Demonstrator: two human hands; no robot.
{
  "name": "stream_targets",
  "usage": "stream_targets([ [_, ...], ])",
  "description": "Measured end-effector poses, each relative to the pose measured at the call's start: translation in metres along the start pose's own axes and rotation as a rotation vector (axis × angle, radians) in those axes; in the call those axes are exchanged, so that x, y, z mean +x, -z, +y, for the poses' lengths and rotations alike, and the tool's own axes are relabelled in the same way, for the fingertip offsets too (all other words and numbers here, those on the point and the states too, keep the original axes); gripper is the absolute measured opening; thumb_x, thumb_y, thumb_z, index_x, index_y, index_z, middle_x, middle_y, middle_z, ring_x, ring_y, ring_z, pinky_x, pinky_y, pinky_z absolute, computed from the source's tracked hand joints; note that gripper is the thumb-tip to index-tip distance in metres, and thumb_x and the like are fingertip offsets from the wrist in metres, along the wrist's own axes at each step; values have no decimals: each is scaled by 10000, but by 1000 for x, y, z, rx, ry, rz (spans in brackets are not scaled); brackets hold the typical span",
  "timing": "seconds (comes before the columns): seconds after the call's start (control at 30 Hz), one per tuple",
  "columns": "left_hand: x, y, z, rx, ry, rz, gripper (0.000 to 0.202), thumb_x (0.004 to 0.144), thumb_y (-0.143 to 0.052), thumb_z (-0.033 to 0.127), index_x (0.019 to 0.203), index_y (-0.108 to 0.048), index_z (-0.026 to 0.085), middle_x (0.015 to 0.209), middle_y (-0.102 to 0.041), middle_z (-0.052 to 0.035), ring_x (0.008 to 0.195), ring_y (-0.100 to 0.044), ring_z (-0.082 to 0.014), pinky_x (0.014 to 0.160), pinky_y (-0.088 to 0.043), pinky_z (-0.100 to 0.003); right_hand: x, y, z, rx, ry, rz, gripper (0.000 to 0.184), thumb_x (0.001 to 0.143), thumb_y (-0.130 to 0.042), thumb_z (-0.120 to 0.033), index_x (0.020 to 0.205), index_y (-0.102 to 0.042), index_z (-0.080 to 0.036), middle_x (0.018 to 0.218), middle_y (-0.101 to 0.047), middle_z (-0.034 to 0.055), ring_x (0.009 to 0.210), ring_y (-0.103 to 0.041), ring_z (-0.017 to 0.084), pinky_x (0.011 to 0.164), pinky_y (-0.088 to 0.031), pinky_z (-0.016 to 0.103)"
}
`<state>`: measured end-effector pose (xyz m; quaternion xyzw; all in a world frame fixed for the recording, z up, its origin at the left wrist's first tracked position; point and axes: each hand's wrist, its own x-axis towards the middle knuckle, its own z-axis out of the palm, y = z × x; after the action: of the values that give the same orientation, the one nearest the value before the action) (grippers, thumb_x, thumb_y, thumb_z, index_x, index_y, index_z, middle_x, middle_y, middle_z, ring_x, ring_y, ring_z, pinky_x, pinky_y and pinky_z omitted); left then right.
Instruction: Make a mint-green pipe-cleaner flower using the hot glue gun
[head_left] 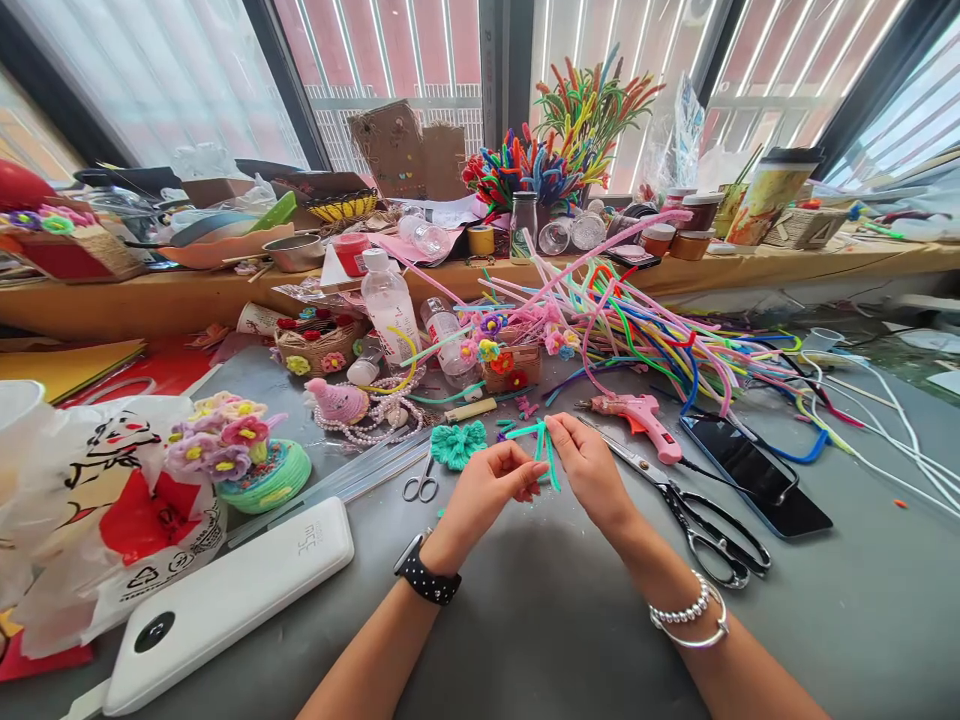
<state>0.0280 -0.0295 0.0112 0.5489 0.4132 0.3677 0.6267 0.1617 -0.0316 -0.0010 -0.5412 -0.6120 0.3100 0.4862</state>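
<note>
Between my two hands is a bent teal pipe cleaner [553, 470], with ends pointing left and down. My right hand [589, 465] pinches its top bend between thumb and fingers. My left hand [495, 488] is closed close by on the left, fingertips pressed together at the pipe cleaner's lower part; what exactly they grip is partly hidden. Just behind my left hand lies a fluffy teal pipe-cleaner piece [459, 445]. Small scissors [421, 486] rest left of it. Large black-handled scissors [705, 530] and a pink glue gun [637, 418] lie to the right of my right hand.
A dark phone [757, 475] lies at right. Loose coloured pipe cleaners [652, 330] spread across the back. At left are a white power bank [232, 605], a plastic bag [127, 500] and a flower-topped ornament [262, 475]. Bottles [390, 305] stand behind, before a cluttered ledge.
</note>
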Motion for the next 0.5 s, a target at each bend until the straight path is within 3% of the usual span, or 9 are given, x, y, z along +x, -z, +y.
stream_targets([
  [0.27, -2, -4, -2, 66, -61, -22, 205, 675, -627, 344, 665, -566, 149, 586, -593, 0, 568, -560, -116, 588, -472, -245, -3, -5, 0, 94, -40, 71, 308, 851, -344, -418, 665, -436, -190, 569, -352, -45, 533, -341, 96, 509, -295, 217],
  [0.5, -3, -1, 1, 117, -53, -14, 190, 672, -621, 329, 657, -561, 149, 600, -587, 0, 556, -553, -110, 551, -470, -232, 11, 15, 4, 38, -34, -162, 383, 826, -379, -457, 554, -388, -188, 521, -364, -49, 496, -338, 87, 482, -284, 220],
])
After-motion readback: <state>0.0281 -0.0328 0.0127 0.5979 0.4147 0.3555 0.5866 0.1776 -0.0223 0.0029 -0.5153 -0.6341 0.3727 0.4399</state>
